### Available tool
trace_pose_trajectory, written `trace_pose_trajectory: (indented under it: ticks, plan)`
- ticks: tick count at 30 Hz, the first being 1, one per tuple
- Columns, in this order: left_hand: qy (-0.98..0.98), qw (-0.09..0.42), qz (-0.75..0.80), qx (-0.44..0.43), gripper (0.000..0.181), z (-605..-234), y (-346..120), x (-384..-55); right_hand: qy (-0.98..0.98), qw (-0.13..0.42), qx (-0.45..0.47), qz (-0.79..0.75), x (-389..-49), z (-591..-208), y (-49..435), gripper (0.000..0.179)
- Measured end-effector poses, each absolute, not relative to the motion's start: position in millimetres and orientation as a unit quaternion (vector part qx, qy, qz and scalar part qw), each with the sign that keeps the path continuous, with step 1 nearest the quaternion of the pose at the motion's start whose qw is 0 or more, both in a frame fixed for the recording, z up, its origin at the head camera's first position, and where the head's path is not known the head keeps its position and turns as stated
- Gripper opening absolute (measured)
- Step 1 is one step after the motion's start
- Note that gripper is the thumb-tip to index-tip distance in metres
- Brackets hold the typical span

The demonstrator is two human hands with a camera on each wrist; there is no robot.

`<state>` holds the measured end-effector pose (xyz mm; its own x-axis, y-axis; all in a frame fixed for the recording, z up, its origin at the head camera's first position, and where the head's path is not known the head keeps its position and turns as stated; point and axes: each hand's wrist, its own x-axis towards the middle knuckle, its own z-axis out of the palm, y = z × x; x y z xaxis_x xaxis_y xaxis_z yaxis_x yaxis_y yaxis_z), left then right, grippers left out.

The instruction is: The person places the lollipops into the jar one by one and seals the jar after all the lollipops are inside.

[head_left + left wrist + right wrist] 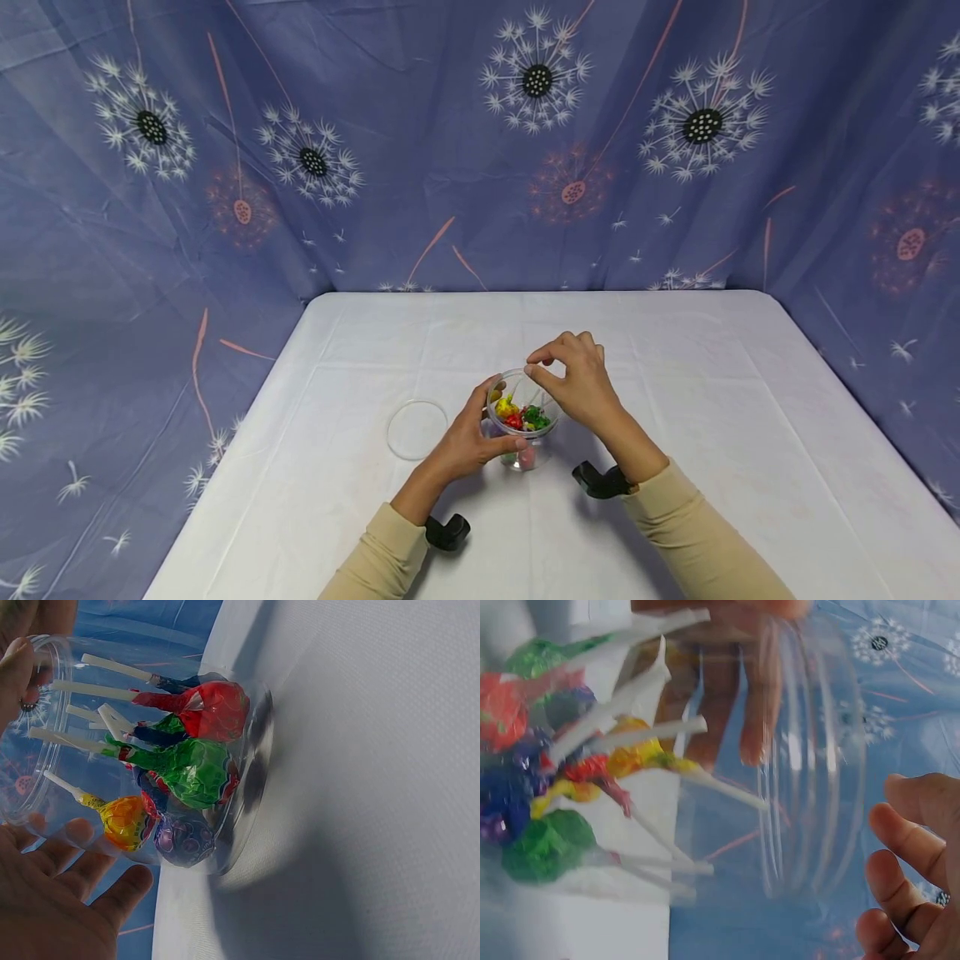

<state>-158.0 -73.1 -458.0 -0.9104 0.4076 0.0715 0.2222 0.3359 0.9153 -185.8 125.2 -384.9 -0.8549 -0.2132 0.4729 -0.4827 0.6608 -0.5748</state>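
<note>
A clear plastic jar (553, 423) full of wrapped lollipops stands on the white table, its mouth uncovered. My left hand (468, 442) grips it from the left, thumb on the near side and fingers round the far side. Inside, the left wrist view shows a red lollipop (217, 711), a green lollipop (196, 774), an orange-yellow lollipop (124, 823) and a purple lollipop (184, 840), white sticks toward the mouth. Over the rim hovers my right hand (581, 379), thumb and forefinger close together. In the right wrist view its fingers (889, 874) curve loosely beside the mouth, nothing between them.
A clear round lid (417, 430) lies on the table left of the jar. White cloth covers the table (705, 417). A blue curtain (420, 150) with dandelion prints hangs behind it and along both sides.
</note>
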Motion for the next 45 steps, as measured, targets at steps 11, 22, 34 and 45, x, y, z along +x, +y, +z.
trace_pose_trajectory:
  ticks: [11, 22, 34, 45]
  plan:
    - [0.820, 0.082, 0.536, 0.184, 0.095, -459, -72, -158, -0.896, 0.173, 0.140, 0.385, -190, -388, 151, 0.012]
    - [0.820, 0.091, 0.537, 0.173, 0.096, -457, -72, -157, -0.915, 0.144, 0.080, 0.369, -202, -418, 179, 0.023]
    - [0.818, 0.094, 0.539, 0.177, 0.096, -457, -73, -156, -0.937, 0.117, 0.041, 0.327, -207, -451, 203, 0.027]
    - [0.818, 0.097, 0.539, 0.176, 0.096, -457, -73, -157, -0.954, 0.046, 0.018, 0.296, -211, -471, 213, 0.023]
